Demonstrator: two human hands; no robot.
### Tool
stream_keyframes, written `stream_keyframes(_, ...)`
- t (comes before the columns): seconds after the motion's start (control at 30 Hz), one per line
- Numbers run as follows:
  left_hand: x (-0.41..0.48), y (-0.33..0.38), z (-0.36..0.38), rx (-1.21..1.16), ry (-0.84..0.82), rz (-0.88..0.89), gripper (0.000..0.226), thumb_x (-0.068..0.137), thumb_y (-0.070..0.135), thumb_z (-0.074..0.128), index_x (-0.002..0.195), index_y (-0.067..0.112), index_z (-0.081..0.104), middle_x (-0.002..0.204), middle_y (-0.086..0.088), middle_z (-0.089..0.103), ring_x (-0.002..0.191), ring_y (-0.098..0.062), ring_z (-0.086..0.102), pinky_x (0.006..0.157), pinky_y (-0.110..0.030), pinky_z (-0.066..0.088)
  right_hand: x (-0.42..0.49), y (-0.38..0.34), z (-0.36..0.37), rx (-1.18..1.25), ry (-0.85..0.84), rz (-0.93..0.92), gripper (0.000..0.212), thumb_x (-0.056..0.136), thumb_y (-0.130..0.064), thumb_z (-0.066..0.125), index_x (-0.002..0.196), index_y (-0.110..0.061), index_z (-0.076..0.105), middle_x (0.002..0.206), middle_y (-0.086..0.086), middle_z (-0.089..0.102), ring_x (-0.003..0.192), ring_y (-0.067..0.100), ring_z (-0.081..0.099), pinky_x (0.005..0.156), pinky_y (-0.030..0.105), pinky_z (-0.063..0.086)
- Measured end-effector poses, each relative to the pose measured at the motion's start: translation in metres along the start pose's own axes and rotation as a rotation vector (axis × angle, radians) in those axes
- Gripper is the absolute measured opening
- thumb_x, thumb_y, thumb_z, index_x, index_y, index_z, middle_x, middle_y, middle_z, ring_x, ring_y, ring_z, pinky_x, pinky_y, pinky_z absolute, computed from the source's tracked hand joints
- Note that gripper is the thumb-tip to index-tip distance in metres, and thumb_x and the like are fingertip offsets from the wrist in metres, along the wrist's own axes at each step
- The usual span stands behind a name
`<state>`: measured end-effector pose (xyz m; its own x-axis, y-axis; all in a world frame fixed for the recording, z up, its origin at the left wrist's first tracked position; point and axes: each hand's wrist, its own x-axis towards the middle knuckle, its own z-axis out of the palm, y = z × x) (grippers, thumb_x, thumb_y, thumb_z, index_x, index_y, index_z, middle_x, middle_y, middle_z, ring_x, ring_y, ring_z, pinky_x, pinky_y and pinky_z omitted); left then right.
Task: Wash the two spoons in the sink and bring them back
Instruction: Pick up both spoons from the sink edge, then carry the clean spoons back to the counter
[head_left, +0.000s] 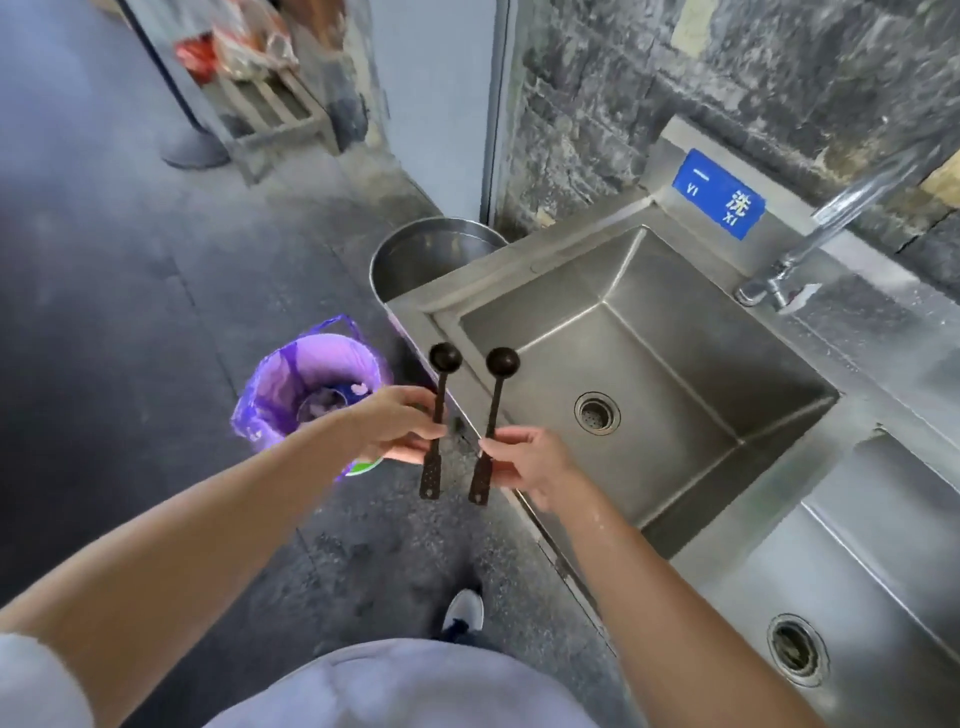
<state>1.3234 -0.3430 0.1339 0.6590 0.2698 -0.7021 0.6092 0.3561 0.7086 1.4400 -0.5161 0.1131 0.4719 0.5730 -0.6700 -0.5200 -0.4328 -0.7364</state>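
Note:
Two dark long-handled spoons stand side by side, bowls up. My left hand (397, 423) grips the left spoon (442, 376) at mid-handle. My right hand (524, 460) grips the right spoon (500, 384) the same way. Both spoons hover over the front left corner of a steel sink (675, 364) with a round drain (597, 413). The faucet (831, 223) reaches over the basin from the back right, and no water runs from it.
A second steel basin (857, 597) lies to the right. A steel bucket (431, 254) stands left of the sink. A bin lined with a purple bag (306, 384) sits on the dark floor. My shoe (465, 613) is near the sink's front edge.

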Motion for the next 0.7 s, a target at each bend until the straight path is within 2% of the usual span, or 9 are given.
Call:
stream_keyframes(0.1, -0.036, -0.043, -0.035, -0.003, 0.152, 0.020, 0.030, 0.083, -0.004, 0.069, 0.109, 0.010, 0.066, 0.083, -0.011, 0.063, 0.058, -0.018, 0.064, 0.056, -0.031, 0.059, 0.000, 0.015, 0.050, -0.151, -0.046, -0.007, 0.028, 0.088, 0.003, 0.066, 0.114, 0.012, 0.060, 0.094, 0.022, 0.065, 0.072, 0.026, 0.064, 0.079, 0.052, 0.059)
stream_keyframes(0.17, -0.060, -0.074, -0.059, -0.055, 0.255, 0.028, 0.035, 0.081, -0.003, 0.071, 0.113, 0.012, 0.066, 0.081, -0.009, 0.063, 0.056, -0.017, 0.063, 0.055, -0.031, 0.059, -0.003, 0.027, 0.086, -0.217, -0.091, 0.014, 0.029, 0.088, 0.003, 0.066, 0.115, 0.011, 0.060, 0.090, 0.020, 0.065, 0.072, 0.026, 0.063, 0.086, 0.058, 0.055)
stream_keyframes(0.27, -0.104, -0.124, -0.095, -0.178, 0.386, 0.025, 0.036, 0.080, -0.003, 0.072, 0.107, 0.019, 0.064, 0.071, -0.006, 0.064, 0.050, -0.015, 0.063, 0.054, -0.033, 0.060, -0.014, 0.046, 0.141, -0.322, -0.240, 0.044, 0.025, 0.089, 0.003, 0.064, 0.114, 0.008, 0.060, 0.077, 0.012, 0.063, 0.060, 0.017, 0.063, 0.072, 0.045, 0.058)
stream_keyframes(0.37, -0.154, -0.181, -0.127, -0.298, 0.470, 0.033, 0.031, 0.079, -0.003, 0.073, 0.099, 0.020, 0.066, 0.073, -0.008, 0.066, 0.053, -0.018, 0.064, 0.052, -0.031, 0.058, -0.033, 0.070, 0.198, -0.449, -0.358, 0.049, 0.030, 0.090, 0.003, 0.064, 0.117, 0.015, 0.059, 0.077, 0.012, 0.062, 0.058, 0.017, 0.062, 0.062, 0.037, 0.058)
stream_keyframes(0.5, -0.229, -0.261, -0.153, -0.395, 0.568, 0.046, 0.022, 0.081, -0.002, 0.071, 0.091, 0.016, 0.066, 0.078, -0.011, 0.067, 0.058, -0.020, 0.066, 0.053, -0.032, 0.059, -0.066, 0.112, 0.271, -0.602, -0.486, 0.076, 0.035, 0.089, 0.001, 0.066, 0.120, 0.015, 0.056, 0.079, 0.015, 0.063, 0.059, 0.019, 0.062, 0.062, 0.037, 0.059)
stream_keyframes(0.57, -0.265, -0.300, -0.160, -0.461, 0.614, 0.045, 0.020, 0.082, -0.002, 0.071, 0.089, 0.015, 0.065, 0.078, -0.013, 0.066, 0.059, -0.020, 0.066, 0.055, -0.033, 0.060, -0.083, 0.136, 0.304, -0.678, -0.534, 0.085, 0.036, 0.087, 0.000, 0.069, 0.119, 0.012, 0.058, 0.083, 0.017, 0.066, 0.058, 0.018, 0.064, 0.057, 0.034, 0.060)
stream_keyframes(0.7, -0.330, -0.369, -0.165, -0.590, 0.692, 0.038, 0.021, 0.080, 0.000, 0.075, 0.093, 0.013, 0.065, 0.077, -0.013, 0.068, 0.064, -0.025, 0.070, 0.058, -0.034, 0.059, -0.115, 0.182, 0.361, -0.798, -0.658, 0.104, 0.039, 0.084, -0.006, 0.075, 0.116, 0.011, 0.062, 0.092, 0.020, 0.070, 0.071, 0.025, 0.069, 0.062, 0.035, 0.060)
